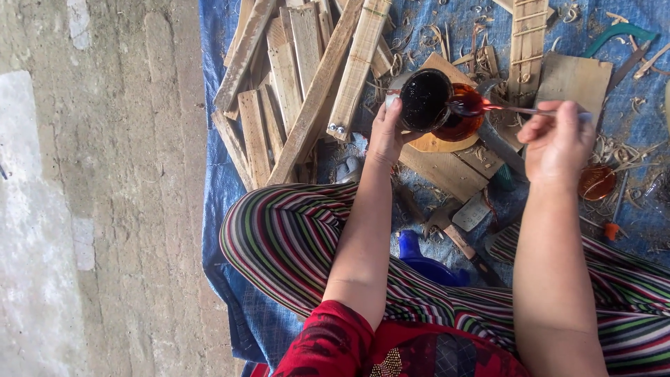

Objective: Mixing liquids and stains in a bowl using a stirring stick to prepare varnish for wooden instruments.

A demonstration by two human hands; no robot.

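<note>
My left hand [386,131] grips a small clear jar [424,99] full of dark granules, tilted toward a glass bowl of reddish-brown liquid [460,119]. That bowl rests on a light wooden board [447,143]. My right hand [558,143] holds a thin metal spoon [513,109] by its handle. The spoon's tip reaches over the bowl's rim. I sit cross-legged in striped trousers on a blue tarp [216,188].
A heap of wooden slats [300,77] lies to the left of the bowl. A wooden ladder-like frame [527,42] and wood shavings lie beyond it. An amber lid [597,181], a hatchet [453,234] and a blue plastic object [422,262] sit near my legs. Bare concrete floor [98,188] runs left.
</note>
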